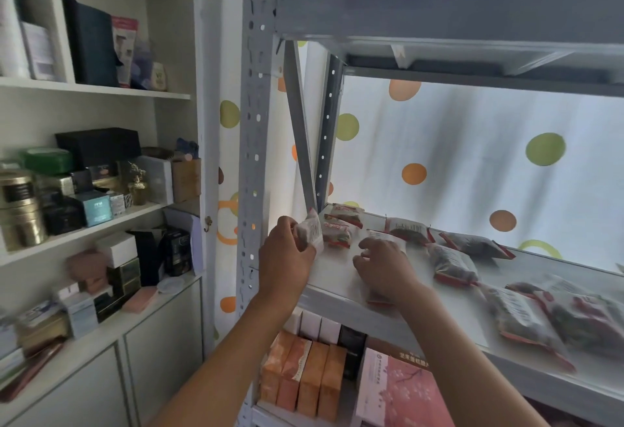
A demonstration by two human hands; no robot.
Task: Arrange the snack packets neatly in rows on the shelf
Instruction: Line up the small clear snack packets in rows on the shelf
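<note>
My left hand (287, 254) grips a white-and-red snack packet (312, 231) at the left end of the grey metal shelf (341, 286), just above its surface. My right hand (385, 266) lies over another packet (388, 236) on the shelf, fingers curled on it; a bit of packet also shows under the wrist. Two packets (341, 225) lie in the back left corner. More packets sit further right: one at the back (407, 229), a dark one (476, 246), one in the middle (454, 264), and a blurred heap (540, 318) near the front right.
A grey perforated upright (251, 156) stands just left of my left hand, with a diagonal brace (300, 129) behind it. The shelf above (439, 11) hangs low. Orange and pink boxes (304, 376) fill the shelf below. A white cabinet (94, 224) crowded with boxes stands on the left.
</note>
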